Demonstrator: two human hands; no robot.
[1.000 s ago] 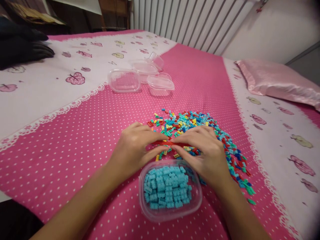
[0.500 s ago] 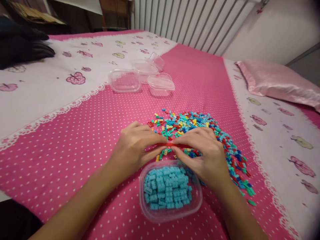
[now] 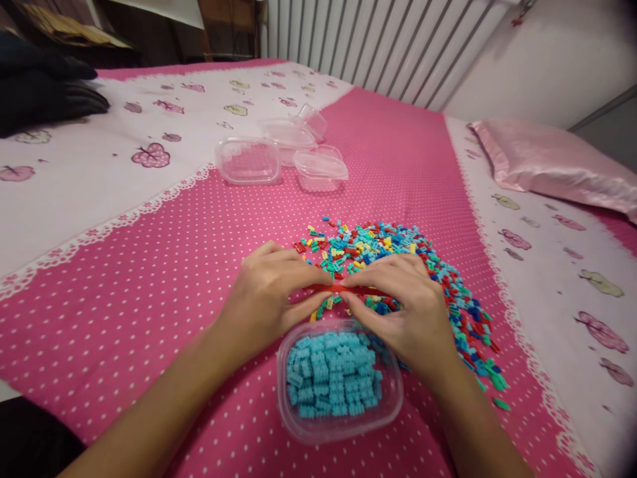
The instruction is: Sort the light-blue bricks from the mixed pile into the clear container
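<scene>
Between my two hands runs a thin red strip [image 3: 338, 288], pinched at the fingertips; its exact kind is too small to make out. My left hand [image 3: 271, 285] closes thumb and fingers on its left part. On the right part my right hand [image 3: 411, 302] does the same, fingertips close to those of the left. Just below the hands stands a clear plastic container [image 3: 393, 405] holding many light-blue toy bricks [image 3: 333, 372]. A pile of small mixed-colour toy bricks [image 3: 383, 242] spreads behind and right of my right hand, which hides part of it.
Farther back on the pink dotted bedspread [image 3: 149, 279] are several clear containers and lids [image 3: 249, 162]. A pink pillow [image 3: 557, 162] lies at the right and a black glove-like item [image 3: 50, 89] at the far left. A white radiator [image 3: 378, 46] stands behind the bed.
Almost nothing differs. Both hands keep their pinch on the red strip, with only a very slight shift in the strip between them.
</scene>
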